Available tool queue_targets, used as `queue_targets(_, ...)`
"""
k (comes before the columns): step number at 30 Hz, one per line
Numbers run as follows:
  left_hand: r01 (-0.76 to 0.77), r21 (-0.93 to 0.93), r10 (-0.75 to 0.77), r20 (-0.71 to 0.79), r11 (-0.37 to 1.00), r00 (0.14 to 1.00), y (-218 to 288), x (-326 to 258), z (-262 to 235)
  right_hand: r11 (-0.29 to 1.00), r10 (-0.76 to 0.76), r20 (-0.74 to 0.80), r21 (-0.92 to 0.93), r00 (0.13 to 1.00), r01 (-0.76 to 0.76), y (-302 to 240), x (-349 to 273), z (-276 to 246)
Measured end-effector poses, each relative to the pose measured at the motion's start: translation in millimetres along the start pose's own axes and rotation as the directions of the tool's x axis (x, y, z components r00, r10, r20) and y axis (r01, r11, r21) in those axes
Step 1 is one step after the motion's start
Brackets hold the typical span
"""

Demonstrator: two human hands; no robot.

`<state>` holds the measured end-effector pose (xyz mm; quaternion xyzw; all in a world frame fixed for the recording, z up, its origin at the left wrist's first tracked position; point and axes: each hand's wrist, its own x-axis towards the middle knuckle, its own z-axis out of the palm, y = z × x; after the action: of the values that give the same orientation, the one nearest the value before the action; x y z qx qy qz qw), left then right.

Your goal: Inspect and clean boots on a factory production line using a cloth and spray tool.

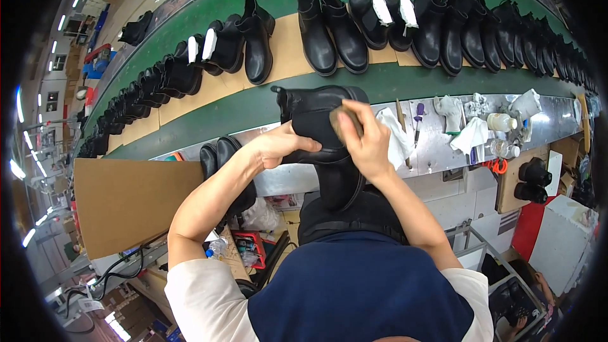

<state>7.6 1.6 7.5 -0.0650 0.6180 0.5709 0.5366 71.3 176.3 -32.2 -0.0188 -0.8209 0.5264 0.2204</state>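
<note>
Green belt (221, 113), overlaid with tan sheets (286, 50); metal bench (434, 152) along its near side, bearing a white cloth (471, 135), a white glove (449, 111), a purple-handled tool (419, 111) and a translucent bottle (501, 122); orange-handled scissors (500, 166) at the bench's edge; brown cardboard panel (136, 206), left; red crate (258, 259), below.

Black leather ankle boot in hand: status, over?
Left hand gripping boot by shaft; right hand holding tan pad-like item at its side. Boot sideways, toe toward wearer. Right hand hiding part.

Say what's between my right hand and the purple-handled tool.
Past your right hand, the head view shows a white cloth and a slim brown stick.
</note>
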Motion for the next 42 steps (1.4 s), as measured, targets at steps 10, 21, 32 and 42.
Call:
queue_targets(10, 0.019, -0.001, -0.019, -0.103, 1.000, 0.994, 1, -4, -10, 0.991, -0.115, 0.266, -0.036, 0.957, 0.129, 9, 3, -12)
queue_targets(21, -0.084, 0.110, 0.091, -0.058, 0.990, 0.994, 11, -12, -33, 0.969, 0.244, -0.027, 0.053, 0.969, -0.243, 35, 6, -32)
queue_targets(32, -0.206, 0.917, 0.166, 0.275, -0.342, 0.947, -32, 15, -17, 0.577, 0.461, -0.244, -0.648, 0.853, -0.497, 223, -50, -147)
queue_targets(42, 0.178, 0.862, 0.775, -0.505, 0.474, 0.380, 124, 135, -200, 0.909, 0.187, 0.564, -0.410, 0.804, 0.076, 122, -72, -36)
